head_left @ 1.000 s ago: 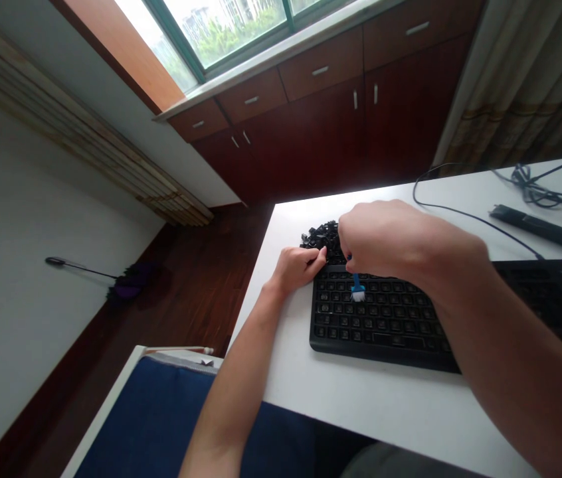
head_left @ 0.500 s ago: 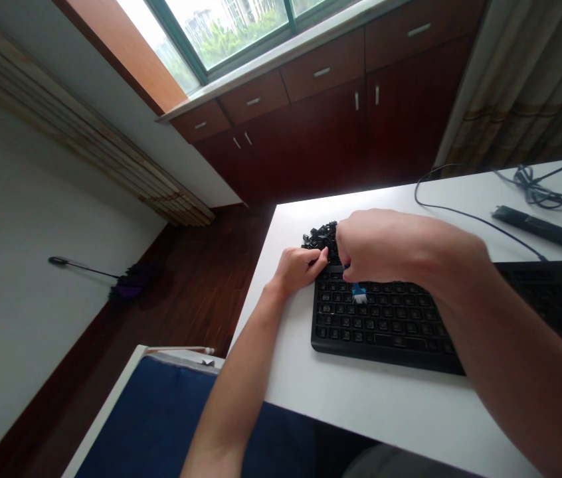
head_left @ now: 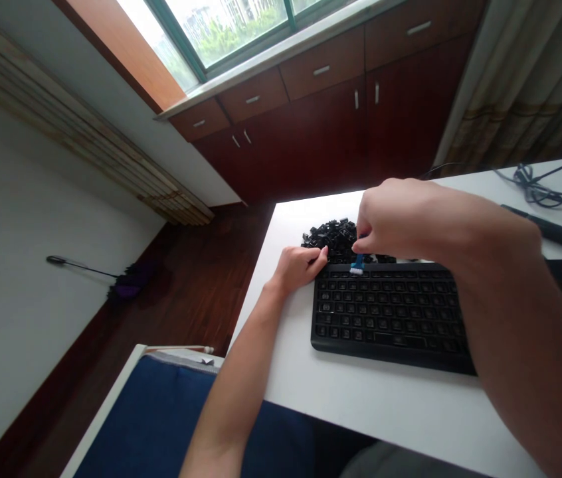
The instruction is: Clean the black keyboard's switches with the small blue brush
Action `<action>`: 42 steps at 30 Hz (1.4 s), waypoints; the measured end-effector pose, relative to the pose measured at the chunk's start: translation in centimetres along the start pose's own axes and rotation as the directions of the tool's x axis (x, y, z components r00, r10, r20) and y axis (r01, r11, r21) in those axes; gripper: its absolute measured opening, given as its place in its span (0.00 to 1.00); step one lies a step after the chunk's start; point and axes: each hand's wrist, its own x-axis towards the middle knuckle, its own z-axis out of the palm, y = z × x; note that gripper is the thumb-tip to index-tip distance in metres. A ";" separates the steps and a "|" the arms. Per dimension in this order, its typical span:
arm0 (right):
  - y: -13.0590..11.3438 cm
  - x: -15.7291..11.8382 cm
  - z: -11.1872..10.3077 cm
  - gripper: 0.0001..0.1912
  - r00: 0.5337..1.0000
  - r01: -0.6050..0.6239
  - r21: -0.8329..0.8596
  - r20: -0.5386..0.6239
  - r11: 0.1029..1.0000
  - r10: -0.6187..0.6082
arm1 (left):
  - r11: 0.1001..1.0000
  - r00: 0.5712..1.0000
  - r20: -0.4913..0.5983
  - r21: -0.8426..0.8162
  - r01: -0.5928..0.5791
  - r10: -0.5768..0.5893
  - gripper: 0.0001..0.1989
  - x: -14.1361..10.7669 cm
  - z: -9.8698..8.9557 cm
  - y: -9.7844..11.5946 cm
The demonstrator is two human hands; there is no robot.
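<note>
A black keyboard (head_left: 395,312) without its keycaps lies on the white table (head_left: 351,392). My right hand (head_left: 395,219) grips a small blue brush (head_left: 357,267), whose white bristles are at the keyboard's top edge, near the left end. Curled fingers of my left hand (head_left: 301,267) rest at the keyboard's upper left corner; whether they hold anything is hidden. Behind the keyboard, next to both hands, is a heap of loose black keycaps (head_left: 333,234).
A black strip-shaped part (head_left: 555,229) and a coiled black cable (head_left: 535,186) lie at the table's back right. A dark blue padded chair (head_left: 151,411) stands at the lower left. Wooden cabinets (head_left: 311,133) line the window wall.
My right hand has moved up and back with the brush, from over the keys to the keyboard's top edge. More of the keycap heap shows. My left hand has stayed in place.
</note>
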 end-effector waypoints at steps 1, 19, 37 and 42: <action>-0.1 -0.2 0.0 0.17 0.999 0.024 0.012 0.038 1.000 -0.024 | 1.000 1.000 0.001 0.000 -0.002 0.002 0.25 0.0 0.0 0.0; -1.2 -0.6 0.2 0.16 0.953 0.219 0.083 0.196 0.972 -0.231 | 1.000 1.000 0.023 -0.012 -0.004 0.004 0.25 0.2 -0.3 0.1; -1.6 -0.2 0.7 0.15 0.946 0.205 0.107 0.235 0.973 -0.225 | 0.999 1.000 0.026 -0.031 -0.015 0.016 0.23 0.2 -0.3 0.0; -1.9 -0.3 0.4 0.16 0.947 0.224 0.104 0.211 0.969 -0.241 | 1.000 1.000 0.024 -0.023 -0.019 0.020 0.23 0.2 -0.3 0.1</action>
